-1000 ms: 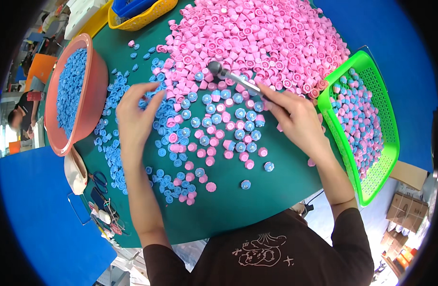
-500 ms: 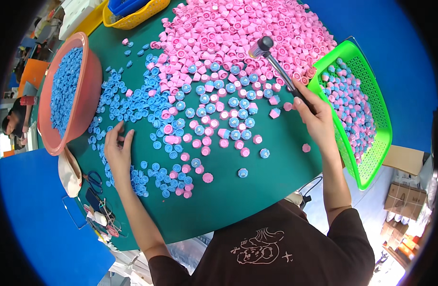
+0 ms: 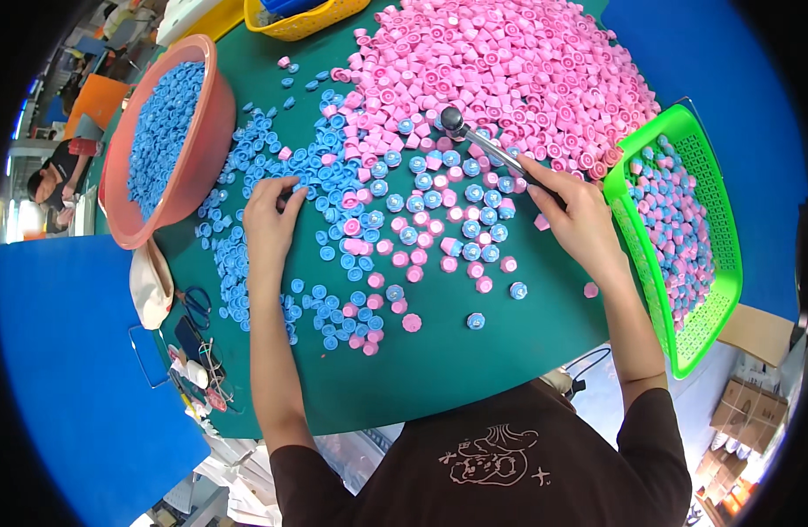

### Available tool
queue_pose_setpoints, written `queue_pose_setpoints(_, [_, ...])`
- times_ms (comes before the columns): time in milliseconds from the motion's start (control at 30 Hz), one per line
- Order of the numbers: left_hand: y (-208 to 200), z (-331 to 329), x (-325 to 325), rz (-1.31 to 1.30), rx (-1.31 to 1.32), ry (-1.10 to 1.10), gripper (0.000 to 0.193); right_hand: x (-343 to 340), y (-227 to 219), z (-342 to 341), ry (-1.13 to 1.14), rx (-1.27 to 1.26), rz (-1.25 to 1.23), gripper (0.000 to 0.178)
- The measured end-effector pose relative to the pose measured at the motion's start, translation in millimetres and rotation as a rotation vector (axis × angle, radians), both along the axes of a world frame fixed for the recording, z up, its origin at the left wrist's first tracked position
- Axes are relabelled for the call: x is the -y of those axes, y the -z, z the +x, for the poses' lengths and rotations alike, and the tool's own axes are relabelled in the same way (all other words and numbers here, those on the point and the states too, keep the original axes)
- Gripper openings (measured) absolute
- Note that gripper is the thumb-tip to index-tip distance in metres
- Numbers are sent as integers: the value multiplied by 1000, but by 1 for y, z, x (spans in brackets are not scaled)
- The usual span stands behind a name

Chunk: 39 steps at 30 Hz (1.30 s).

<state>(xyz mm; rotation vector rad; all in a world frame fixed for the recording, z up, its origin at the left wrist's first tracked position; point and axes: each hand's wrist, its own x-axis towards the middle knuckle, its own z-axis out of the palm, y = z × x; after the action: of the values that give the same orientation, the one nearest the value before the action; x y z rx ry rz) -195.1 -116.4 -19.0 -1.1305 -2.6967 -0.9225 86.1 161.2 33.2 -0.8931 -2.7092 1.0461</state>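
Note:
My left hand (image 3: 270, 220) is at the edge of the scattered blue caps (image 3: 320, 162), its thumb and forefinger drawn together around a small blue cap (image 3: 307, 191). My right hand (image 3: 579, 215) grips a hammer (image 3: 492, 149) by its handle, which my fingers partly hide. The hammer's dark round head hangs over the near edge of the pink cups (image 3: 500, 70). Between my hands, several pink cups stand bottom up, and others carry blue caps as joined pieces (image 3: 395, 203). One joined piece (image 3: 476, 321) lies apart, closer to me.
A pink basin (image 3: 212, 114) full of blue caps stands at the left. On the right, a green basket (image 3: 628, 198) holds pink-and-blue pieces. Scissors (image 3: 195, 306) and a cloth pouch (image 3: 149, 285) lie by the left edge. A yellow basket (image 3: 311, 24) is at the back.
My left hand has moved right and farther in, and its fingers have drawn closer together. The hammer has swung lower and left with my right hand. The whole view has shifted somewhat.

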Motion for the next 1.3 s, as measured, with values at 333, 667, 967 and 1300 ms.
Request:
queue_pose_setpoints(333, [0, 1, 5, -18, 122, 34, 32, -9, 9, 18, 142, -295, -191, 42])
queue_pose_setpoints(667, [7, -6, 15, 163, 196, -151, 28, -11, 7, 30, 171, -273, -241, 41])
queue_pose_setpoints(967, [-16, 20, 27, -257, -33, 43, 24, -8, 5, 28, 129, -302, -277, 40])
queue_pose_setpoints(1300, [0, 19, 24, 25, 155, -171, 28, -10, 6, 32, 117, -340, -242, 40])
